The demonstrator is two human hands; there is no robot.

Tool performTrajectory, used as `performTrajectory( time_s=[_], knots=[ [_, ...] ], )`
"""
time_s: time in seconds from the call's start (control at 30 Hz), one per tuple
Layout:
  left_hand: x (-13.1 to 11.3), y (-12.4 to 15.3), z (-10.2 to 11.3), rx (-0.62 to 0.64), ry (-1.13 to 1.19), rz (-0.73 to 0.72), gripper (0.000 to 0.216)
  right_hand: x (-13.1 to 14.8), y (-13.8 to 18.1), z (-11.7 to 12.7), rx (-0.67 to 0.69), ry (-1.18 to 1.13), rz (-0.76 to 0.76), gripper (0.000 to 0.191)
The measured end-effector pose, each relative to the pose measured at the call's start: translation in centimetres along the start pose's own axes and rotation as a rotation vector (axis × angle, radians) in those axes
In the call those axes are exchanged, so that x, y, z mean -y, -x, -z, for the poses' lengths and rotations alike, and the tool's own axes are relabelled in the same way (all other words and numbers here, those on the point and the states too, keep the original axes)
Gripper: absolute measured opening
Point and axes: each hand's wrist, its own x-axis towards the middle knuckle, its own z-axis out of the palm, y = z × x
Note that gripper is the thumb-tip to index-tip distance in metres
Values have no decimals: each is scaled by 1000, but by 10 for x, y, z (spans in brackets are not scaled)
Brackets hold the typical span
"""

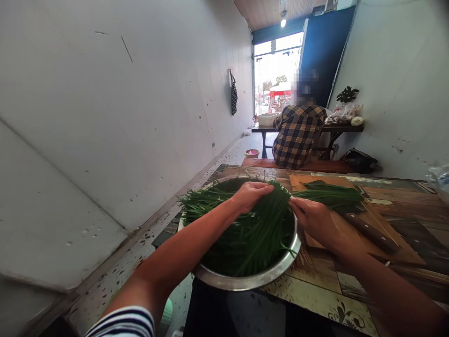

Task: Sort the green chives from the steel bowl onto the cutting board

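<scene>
Long green chives [259, 238] fill a round metal basin [245, 283] on the table. Over the basin's far right side, my left hand [250, 194] is closed, pinching the top of a flat row of chives with thumb and fingers. My right hand [312, 215] is closed at the right end of the same row, fingertips pressed together by its pale cut edge. Whatever lies between those right fingertips is too small to make out. The row hangs down into the basin.
Right of the basin, a wooden cutting board [410, 252] bears more chives [328, 194] and a dark-handled knife [372, 231]. Thin sticks [304, 262] lie beside the basin. Beyond the table, a person in a plaid shirt [300, 133] sits at another table with a white tub [267, 120].
</scene>
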Motion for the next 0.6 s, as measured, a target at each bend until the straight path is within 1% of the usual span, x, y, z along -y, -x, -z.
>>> performTrajectory(
  time_s=[0.1, 0.17, 0.23, 0.3, 0.33, 0.4, 0.47, 0.53, 0.6],
  knots=[
    [-2, 1, -8, -22, -15, -20, 38, -1, -1, 0, -9, -18, -40, 28],
    [-7, 1, -9, -59, -80, -39, 38, -4, -3, -1, 14, -41, -76, 28],
    [-11, 0, -4, -126, -214, -43, 36, -11, -5, -2, 40, -66, -108, 29],
    [-13, -1, 8, -155, -380, -15, 35, -18, -6, -4, 3, -86, -141, 29],
    [-12, -2, 15, -128, -463, 15, 34, -22, -6, -4, -51, -88, -163, 29],
    [-8, -5, 30, -11, -642, 92, 30, -30, -7, -4, -202, -74, -209, 30],
    [-3, -9, 40, 61, -851, 115, 23, -36, -7, 0, -355, -46, -249, 32],
    [0, -12, 44, 59, -1018, 57, 19, -40, -6, 6, -493, -22, -265, 33],
    [-1, -15, 43, -22, -1131, -75, 15, -41, -4, 15, -588, -20, -261, 34]
  ],
)
